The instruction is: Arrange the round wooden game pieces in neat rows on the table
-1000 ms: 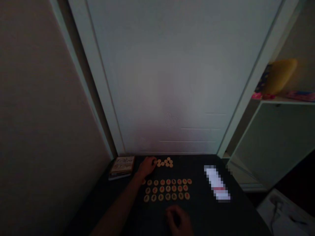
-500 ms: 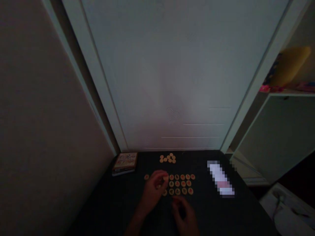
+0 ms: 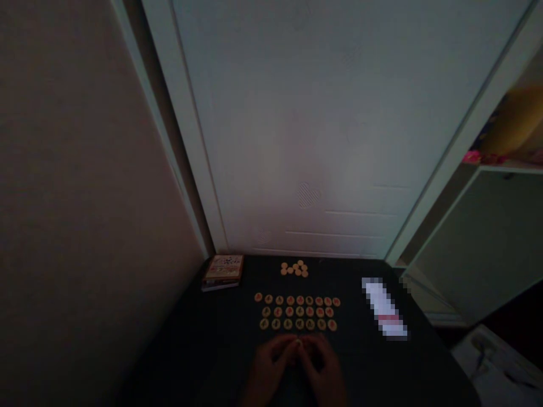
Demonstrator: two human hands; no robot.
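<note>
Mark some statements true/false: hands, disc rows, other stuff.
1. The left hand and right hand meet at a pale piece. True.
2. Both hands are beyond the rows. False: they are on the near side.
3. A plain cluster lies beyond the rows. True.
4. The cluster touches the rows. False: bare table separates them.
5. There are five rows. False: three.
6. The stack sits left of the cluster. True.

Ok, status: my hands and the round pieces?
Left hand, right hand: together on one piece. Three rows of xiangqi pieces beyond. Rows between hands and pale cluster.
</note>
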